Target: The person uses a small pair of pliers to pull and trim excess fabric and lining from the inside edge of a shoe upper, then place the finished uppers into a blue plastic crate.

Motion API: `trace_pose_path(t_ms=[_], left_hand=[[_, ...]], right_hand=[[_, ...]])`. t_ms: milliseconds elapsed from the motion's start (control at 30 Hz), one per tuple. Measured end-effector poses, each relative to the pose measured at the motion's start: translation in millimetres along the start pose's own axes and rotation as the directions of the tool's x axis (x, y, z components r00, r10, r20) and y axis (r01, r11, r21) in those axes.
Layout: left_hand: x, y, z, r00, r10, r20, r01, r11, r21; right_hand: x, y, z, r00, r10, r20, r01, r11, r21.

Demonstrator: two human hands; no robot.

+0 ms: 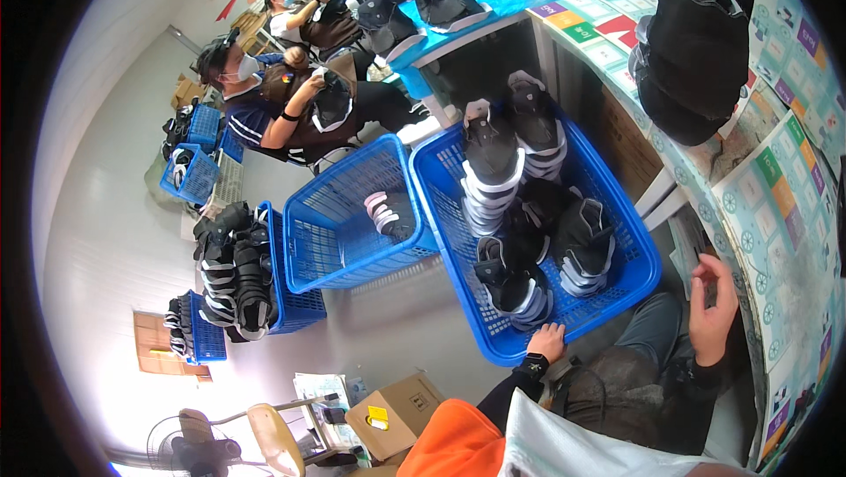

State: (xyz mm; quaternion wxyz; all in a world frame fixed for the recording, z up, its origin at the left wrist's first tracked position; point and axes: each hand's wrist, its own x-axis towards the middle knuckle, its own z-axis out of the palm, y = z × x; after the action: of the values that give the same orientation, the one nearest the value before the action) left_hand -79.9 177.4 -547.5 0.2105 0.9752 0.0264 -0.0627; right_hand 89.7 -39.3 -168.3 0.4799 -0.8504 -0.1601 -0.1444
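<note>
Two hands [712, 322], one basket [650, 258], many caps [579, 237]

My bare left hand [546, 342] lies palm-down, loosely bent; bare right hand [714, 314] raised upright, half-curled; both forearms [507, 396] black-sleeved.

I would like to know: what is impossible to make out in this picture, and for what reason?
In the head view:
Floor of the nearest blue basket: mostly hidden under black caps.
Left hand: its palm is turned away, so its grip is unclear.
Electric fan: cut off by the lower edge.
</note>
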Motion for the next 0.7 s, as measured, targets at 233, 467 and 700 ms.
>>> trace_pose_path(t_ms=[233,467,700], left_hand=[[-7.5,-11.0,10.6,0.999,-0.017,-0.027,0.018,0.999,0.03],[-1.4,-3.1,2.8,1.0,-0.012,-0.023,0.014,0.997,0.078],[26.0,10.3,12.0,0.853,-0.322,0.411,0.327,0.943,0.061]], right_hand=[[-6.4,-57.7,8.3,0.932,-0.292,0.212,0.292,0.956,0.034],[-35.2,-82.7,-35.0,0.785,-0.576,0.226,0.527,0.814,0.244],[-43.4,-85.9,-166.6,0.752,-0.234,0.616,-0.27,0.744,0.611]])
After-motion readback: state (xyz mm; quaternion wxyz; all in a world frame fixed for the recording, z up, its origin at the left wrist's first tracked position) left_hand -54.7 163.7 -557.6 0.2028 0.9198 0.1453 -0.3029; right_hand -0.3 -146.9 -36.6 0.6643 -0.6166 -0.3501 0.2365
